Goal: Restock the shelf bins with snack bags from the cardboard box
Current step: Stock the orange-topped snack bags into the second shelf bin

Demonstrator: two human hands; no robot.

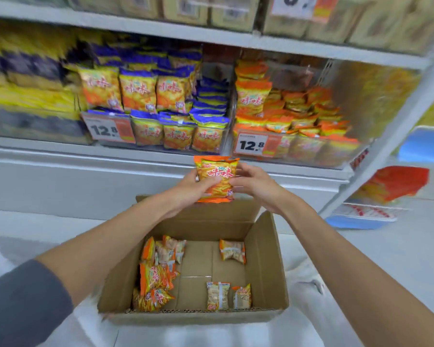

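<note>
A small stack of orange snack bags (217, 177) is held upright above the far edge of the open cardboard box (266, 249). My left hand (193, 189) grips the stack from the left with its thumb across the front. My right hand (253, 185) holds the stack's right edge with curled fingers. Several more orange bags (154, 274) lie at the left of the box floor, and a few others (232, 250) lie at its right. The clear shelf bin (341, 113) of orange bags stands above and to the right of my hands.
A bin of blue-topped bags (176, 131) sits left of the orange bin, with price tags (254, 145) reading 12.8 on both fronts. Packs fill the top shelf (211, 36). A white shelf upright (391, 131) slants at the right, with red packs (396, 184) and a blue tray (361, 219) beyond it.
</note>
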